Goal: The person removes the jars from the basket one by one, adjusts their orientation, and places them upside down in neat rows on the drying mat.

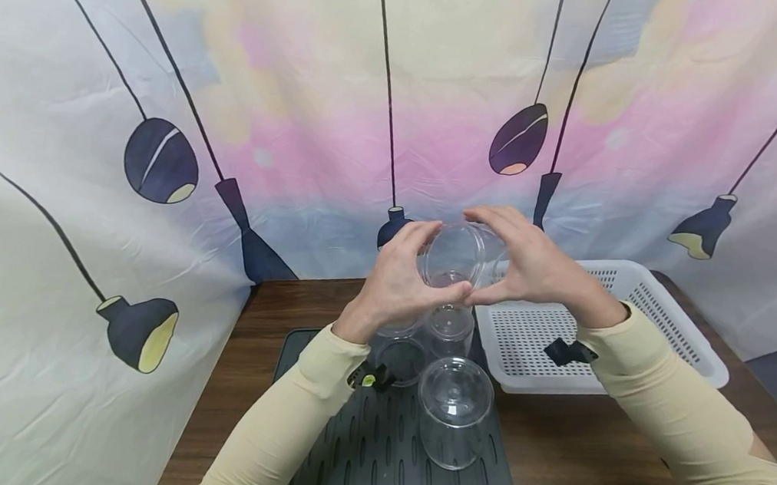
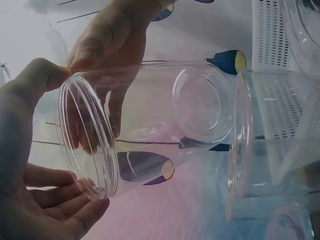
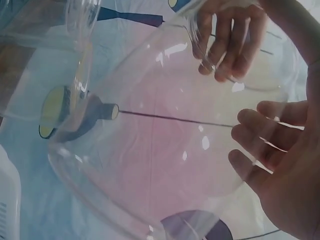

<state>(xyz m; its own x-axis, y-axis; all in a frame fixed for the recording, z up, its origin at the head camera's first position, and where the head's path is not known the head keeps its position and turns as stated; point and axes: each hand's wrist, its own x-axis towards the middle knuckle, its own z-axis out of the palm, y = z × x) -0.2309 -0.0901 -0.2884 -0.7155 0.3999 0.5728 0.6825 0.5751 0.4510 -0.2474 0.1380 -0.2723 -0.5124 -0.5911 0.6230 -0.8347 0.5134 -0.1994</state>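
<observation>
Both hands hold a clear, transparent jar (image 1: 453,257) up in the air above the mat, tilted on its side. The left hand (image 1: 399,274) grips its wide ringed end (image 2: 85,135), thumb on one side and fingers on the other. From the other side the right hand (image 1: 532,263) grips the jar, its fingers (image 3: 265,140) spread against the clear wall. Whether the ringed end is a separate lid cannot be told. Below the hands, a clear lidded jar (image 1: 453,425) stands upright on the dark grey drying mat (image 1: 370,449).
More clear jars (image 1: 450,329) stand at the back of the mat, partly hidden by the left hand and forearm. A white perforated basket (image 1: 504,382) sits to the right on the brown wooden table (image 1: 578,452). Behind hangs a cloth (image 1: 315,128) printed with lamps.
</observation>
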